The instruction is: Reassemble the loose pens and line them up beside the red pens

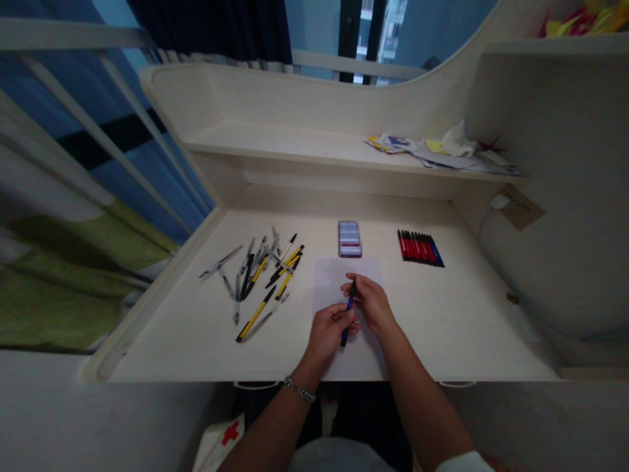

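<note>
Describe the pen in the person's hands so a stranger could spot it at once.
On the white desk, find the sheet of paper. Above it, the left hand and right hand hold a blue pen, the only one lifted, unlike the yellow pile and red row.

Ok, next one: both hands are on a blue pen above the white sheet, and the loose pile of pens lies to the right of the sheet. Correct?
Not quite. The head view shows the loose pile of pens to the left of the white sheet, not the right. The rest stands: the left hand and right hand are on the blue pen above the sheet.
</note>
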Demonstrator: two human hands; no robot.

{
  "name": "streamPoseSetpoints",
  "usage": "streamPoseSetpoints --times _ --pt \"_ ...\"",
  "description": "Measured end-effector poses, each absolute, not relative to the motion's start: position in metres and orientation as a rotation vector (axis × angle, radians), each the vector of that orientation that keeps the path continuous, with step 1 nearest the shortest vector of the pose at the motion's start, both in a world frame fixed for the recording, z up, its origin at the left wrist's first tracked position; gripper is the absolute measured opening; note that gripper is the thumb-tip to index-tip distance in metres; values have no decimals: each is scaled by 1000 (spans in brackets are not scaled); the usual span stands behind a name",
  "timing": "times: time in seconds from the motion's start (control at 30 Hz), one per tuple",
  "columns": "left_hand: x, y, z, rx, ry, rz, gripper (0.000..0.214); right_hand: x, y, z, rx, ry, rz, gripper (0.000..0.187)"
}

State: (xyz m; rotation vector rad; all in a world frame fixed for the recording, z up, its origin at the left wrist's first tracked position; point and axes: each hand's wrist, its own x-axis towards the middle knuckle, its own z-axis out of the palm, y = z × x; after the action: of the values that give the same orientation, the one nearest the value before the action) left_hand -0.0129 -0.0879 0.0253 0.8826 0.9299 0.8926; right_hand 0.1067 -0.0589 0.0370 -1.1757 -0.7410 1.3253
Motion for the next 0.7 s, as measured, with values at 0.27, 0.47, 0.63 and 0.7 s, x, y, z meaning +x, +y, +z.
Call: streamPoseSetpoints --times 0.27,0.47,0.63,0.7 --pt "-11 -90 25 800 918 898 37 108 -57 33 -1239 -738 1266 36" --pt "-11 -90 26 786 922 886 37 108 -59 32 -1223 -710 1270 33" --pt "-12 -90 27 791 920 891 40 108 -59 31 -1182 -693 1343 41" --pt "-12 -90 28 788 916 889 40 109 -60 31 -1167 -688 1345 41"
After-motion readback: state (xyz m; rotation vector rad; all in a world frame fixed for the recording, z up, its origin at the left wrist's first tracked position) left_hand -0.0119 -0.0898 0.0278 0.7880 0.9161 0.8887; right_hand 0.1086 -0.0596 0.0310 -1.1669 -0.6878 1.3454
